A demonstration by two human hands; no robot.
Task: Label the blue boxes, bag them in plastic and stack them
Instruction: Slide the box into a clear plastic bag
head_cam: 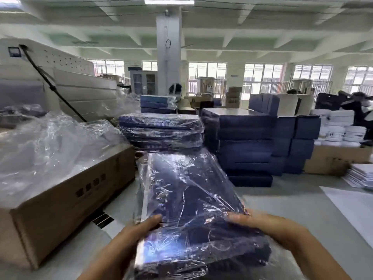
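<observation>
Left hand (pixel 129 235) and right hand (pixel 268 229) grip opposite sides of a plastic-bagged blue box (pixel 189 203), tilted toward the bagged stack (pixel 161 130), likely for stacking.

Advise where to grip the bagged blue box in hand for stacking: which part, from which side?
Grip the bagged blue box by its two long edges near the close end, one hand from each side, as the left hand and right hand do now. It is flat and broad; the film is loose and wrinkled, so clamp the stiff edges, not slack plastic.
</observation>
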